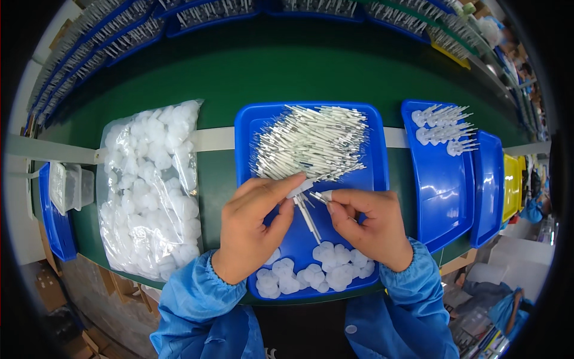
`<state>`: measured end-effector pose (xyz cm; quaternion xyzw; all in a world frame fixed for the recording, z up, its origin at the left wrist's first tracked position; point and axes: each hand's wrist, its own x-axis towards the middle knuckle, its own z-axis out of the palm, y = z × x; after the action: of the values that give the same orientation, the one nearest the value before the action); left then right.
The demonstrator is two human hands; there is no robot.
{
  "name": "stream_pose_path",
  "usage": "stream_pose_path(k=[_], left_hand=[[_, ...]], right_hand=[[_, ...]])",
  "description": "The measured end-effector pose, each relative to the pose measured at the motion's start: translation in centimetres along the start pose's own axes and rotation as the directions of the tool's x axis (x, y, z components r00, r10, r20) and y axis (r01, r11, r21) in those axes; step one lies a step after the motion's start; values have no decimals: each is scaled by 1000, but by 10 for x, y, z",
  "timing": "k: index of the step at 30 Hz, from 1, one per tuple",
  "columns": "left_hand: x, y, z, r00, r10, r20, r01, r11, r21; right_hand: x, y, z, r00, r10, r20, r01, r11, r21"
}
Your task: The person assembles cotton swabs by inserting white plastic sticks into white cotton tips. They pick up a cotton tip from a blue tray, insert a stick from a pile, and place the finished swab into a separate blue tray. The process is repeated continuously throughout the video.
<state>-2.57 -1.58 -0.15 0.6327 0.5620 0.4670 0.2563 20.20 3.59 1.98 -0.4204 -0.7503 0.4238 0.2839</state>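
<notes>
Over a blue tray (241, 143), both my hands are close together. Thumb and forefinger of my left hand (251, 218) pinch a small translucent white plastic piece (298, 189), with several thin white rods (308, 222) hanging below it. My right hand (376, 227) pinches a short thin rod (321, 196) with a dark or metallic end, close beside that piece; whether they touch I cannot tell. Beyond my fingers, a large heap of white rods (314, 137) fills the tray's far half. Loose white plastic pieces (338, 276), rounded and lobed, lie along its near edge.
A clear bag of white plastic pieces (149, 179) lies left of the tray, and clear containers (73, 185) stand farther left. To the right, another blue tray (445, 203) holds white pieces fitted with rods (443, 130). Rod-filled blue trays (209, 13) line the back. A person (508, 314) is at far right.
</notes>
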Motion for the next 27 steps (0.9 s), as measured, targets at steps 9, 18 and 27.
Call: stream_pose_path(k=[9, 18, 27], left_hand=[[-3, 1, 1, 998, -59, 26, 61, 997, -57], [-3, 4, -2, 996, -18, 82, 26, 995, -94], [-5, 3, 3, 993, 112, 39, -114, 991, 67]], right_hand=[[6, 0, 8, 999, -22, -35, 18, 995, -97], [9, -3, 6, 926, 314, 209, -372, 854, 364], [8, 5, 17, 918, -387, -88, 320, 853, -411]])
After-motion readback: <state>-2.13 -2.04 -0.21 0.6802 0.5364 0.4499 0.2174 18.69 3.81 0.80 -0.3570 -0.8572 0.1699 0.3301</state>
